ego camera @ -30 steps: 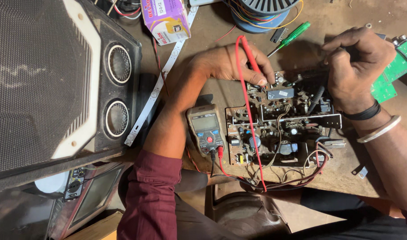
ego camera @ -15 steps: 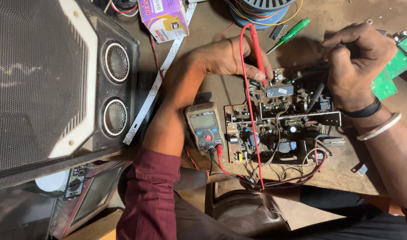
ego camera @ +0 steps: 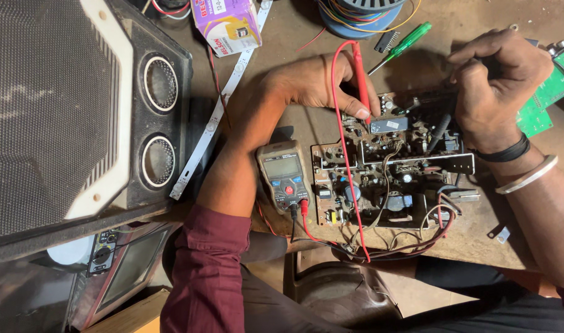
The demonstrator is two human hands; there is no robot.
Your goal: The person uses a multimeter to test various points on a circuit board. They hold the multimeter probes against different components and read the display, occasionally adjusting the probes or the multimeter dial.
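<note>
Two hands probing a circuit board [ego camera: 390,176] on a brown bench [ego camera: 294,31].

Left hand [ego camera: 322,83] is pinching the red probe [ego camera: 362,77], tip touching the board's top edge. Right hand [ego camera: 491,86] is closed on a dark probe just above the board. Meter [ego camera: 285,176] is lying beside the board; speaker [ego camera: 78,105] far left.

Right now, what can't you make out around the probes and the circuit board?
Head view only:
- Red probe tip: hidden by the left hand fingertips where it meets the circuit board.
- What the right hand holds: covered by its own fingers and shadow.
- Multimeter screen: too small to read.
- Green board: cut off by the right edge.
</note>
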